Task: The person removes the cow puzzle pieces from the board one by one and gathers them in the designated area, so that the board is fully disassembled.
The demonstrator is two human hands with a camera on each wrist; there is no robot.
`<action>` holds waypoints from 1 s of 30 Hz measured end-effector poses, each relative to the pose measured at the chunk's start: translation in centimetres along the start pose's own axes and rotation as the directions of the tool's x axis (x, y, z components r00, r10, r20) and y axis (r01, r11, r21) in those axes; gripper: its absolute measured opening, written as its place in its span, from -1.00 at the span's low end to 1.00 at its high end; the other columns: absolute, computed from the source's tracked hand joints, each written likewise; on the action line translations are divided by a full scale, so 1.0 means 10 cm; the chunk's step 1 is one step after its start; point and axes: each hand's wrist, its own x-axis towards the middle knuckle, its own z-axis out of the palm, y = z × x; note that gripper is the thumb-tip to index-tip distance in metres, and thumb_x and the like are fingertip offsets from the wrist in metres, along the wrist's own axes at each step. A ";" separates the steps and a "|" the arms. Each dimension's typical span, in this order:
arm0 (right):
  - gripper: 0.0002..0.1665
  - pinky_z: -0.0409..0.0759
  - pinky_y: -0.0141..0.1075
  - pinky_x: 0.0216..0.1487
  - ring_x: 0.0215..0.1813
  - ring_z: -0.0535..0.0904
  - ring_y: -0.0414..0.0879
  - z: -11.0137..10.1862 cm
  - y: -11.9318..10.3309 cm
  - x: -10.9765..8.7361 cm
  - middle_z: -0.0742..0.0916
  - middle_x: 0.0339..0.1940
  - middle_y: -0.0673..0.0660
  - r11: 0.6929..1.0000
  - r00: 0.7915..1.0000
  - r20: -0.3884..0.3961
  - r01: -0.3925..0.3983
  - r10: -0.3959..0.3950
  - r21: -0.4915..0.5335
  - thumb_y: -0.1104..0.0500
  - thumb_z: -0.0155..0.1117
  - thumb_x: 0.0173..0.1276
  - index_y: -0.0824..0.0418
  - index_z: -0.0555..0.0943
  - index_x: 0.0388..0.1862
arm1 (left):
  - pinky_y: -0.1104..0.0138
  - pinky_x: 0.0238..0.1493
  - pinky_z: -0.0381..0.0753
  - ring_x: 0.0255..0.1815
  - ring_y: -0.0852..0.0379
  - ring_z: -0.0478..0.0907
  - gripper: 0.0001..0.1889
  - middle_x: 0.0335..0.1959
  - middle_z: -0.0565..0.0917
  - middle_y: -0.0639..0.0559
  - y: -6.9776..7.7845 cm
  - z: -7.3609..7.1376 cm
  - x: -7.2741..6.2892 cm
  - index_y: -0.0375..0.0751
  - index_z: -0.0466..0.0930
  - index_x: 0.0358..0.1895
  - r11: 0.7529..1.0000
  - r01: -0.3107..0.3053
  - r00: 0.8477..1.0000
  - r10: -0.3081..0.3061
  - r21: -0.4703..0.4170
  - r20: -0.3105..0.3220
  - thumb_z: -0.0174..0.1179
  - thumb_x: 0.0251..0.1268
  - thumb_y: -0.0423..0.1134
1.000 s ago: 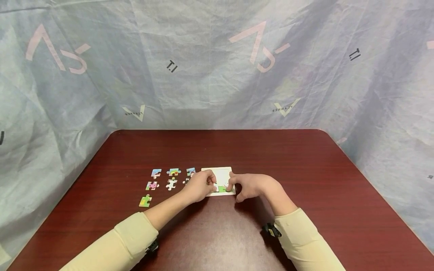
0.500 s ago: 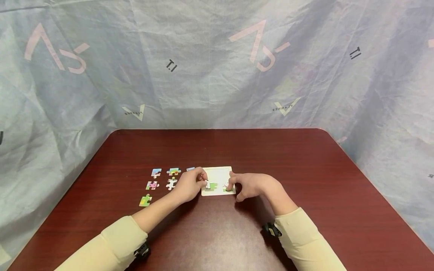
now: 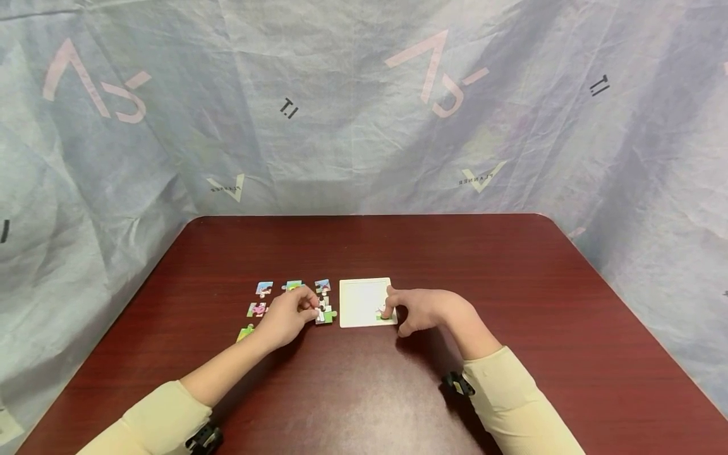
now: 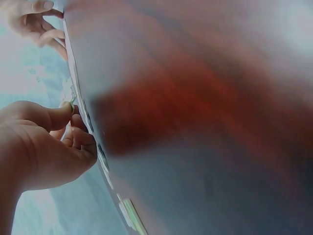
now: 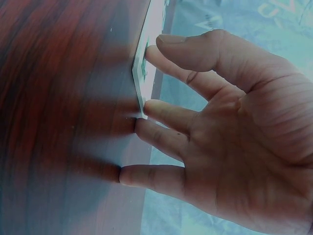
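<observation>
In the head view my left hand (image 3: 286,318) pinches a green-and-white jigsaw puzzle piece (image 3: 328,316) between thumb and forefinger, left of a pale puzzle tray (image 3: 361,297). The left wrist view shows this piece (image 4: 72,106) edge-on at the fingertips. My right hand (image 3: 423,308) rests on the tray's right side, its fingertips partly covering a small green-and-white piece (image 3: 380,313) in the lower right corner. In the right wrist view, fairly straight fingers (image 5: 168,115) touch the tray edge (image 5: 139,73) and the table.
Loose puzzle pieces lie left of the tray: a blue one (image 3: 264,288), a pink one (image 3: 256,309), a green one (image 3: 246,332) partly behind my left arm, and another blue one (image 3: 322,285). A grey cloth (image 3: 352,126) hangs behind the dark red table (image 3: 455,253).
My left hand has moved left, lifting the green-and-white piece out of the tray to beside the loose pieces. My right hand has stayed on the tray.
</observation>
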 end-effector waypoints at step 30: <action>-0.60 0.36 -0.14 0.26 0.58 0.14 0.12 0.01 -0.01 0.00 0.17 0.64 0.19 1.000 1.000 -0.005 -0.001 0.001 0.028 0.36 0.42 0.23 -0.01 0.67 -0.01 | 0.18 -0.22 0.47 -0.38 0.14 0.49 -0.89 -0.42 0.58 0.09 -0.28 -0.42 -0.35 -0.17 0.58 -0.27 0.996 0.049 0.999 -0.050 0.067 0.004 0.33 0.32 -0.41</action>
